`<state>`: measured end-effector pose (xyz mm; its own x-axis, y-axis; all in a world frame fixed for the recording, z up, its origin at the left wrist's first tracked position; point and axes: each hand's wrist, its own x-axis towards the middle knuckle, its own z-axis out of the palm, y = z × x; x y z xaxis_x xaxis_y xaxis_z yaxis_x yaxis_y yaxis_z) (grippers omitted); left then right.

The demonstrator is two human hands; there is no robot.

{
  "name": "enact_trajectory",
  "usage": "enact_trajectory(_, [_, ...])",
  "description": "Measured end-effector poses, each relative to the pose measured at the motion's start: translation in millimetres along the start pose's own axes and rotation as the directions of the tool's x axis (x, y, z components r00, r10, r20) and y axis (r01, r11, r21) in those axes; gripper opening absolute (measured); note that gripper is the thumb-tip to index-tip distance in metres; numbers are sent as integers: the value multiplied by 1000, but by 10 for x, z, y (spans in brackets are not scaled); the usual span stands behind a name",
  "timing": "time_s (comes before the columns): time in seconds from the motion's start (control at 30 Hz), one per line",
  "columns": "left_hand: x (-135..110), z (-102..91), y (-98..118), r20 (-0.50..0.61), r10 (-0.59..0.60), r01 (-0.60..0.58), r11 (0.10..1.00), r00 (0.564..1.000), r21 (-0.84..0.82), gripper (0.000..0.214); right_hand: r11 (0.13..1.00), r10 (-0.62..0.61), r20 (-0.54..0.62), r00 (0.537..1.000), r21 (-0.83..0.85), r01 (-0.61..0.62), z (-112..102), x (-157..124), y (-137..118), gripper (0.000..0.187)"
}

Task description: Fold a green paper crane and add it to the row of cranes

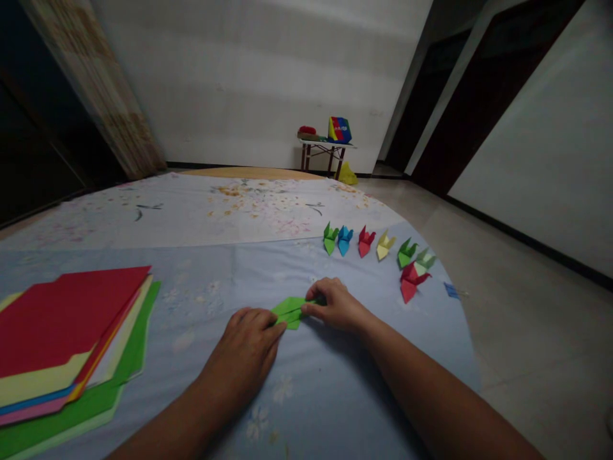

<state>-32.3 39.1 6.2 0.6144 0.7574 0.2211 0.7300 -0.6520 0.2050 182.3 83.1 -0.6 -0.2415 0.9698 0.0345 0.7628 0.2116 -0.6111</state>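
Note:
A small folded piece of green paper (290, 310) lies on the blue cloth (335, 383) between my two hands. My left hand (251, 345) rests knuckles-up with its fingertips pressed on the paper's near left edge. My right hand (335, 303) pinches the paper's right end between thumb and fingers. Both hands are closed on the green paper.
A stack of coloured paper sheets (67, 338), red on top, lies at the left. Several folded paper figures (378, 249) in green, blue, red and yellow stand in a row beyond my right hand. A small table (325, 150) stands at the far wall.

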Motion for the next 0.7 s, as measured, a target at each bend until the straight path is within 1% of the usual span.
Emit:
enact_trajectory(0.07, [3,0,0,-6,-2,2,1000,1000,-7,25,999,6,-9,1000,-52,-7,36,-7,-22,22])
enact_trajectory(0.17, [2,-10,-29,-1,-15,15,999,1000,-36,26,997,8,18,1000,-76,-7,40,-6,-34,19])
enact_trajectory(0.3, [-18,-20,-143,33,-6,10,993,999,-114,26,997,-2,46,999,-79,6,11,9,-21,15])
enact_trajectory(0.4, [-34,-6,-224,34,-11,16,988,999,-154,26,997,-31,39,999,-73,34,12,5,4,17])
enact_trajectory(0.53, [-28,45,-240,-15,-43,40,985,999,-166,22,990,-104,14,994,-92,105,-4,-34,25,25])
enact_trajectory(0.63, [-15,89,-207,-113,-95,77,985,989,-157,21,976,-139,26,990,-166,141,-39,-57,-1,27])
enact_trajectory(0.7, [-12,107,-182,-158,-119,95,984,980,-150,26,965,-144,44,989,-215,150,-57,-56,-34,26])
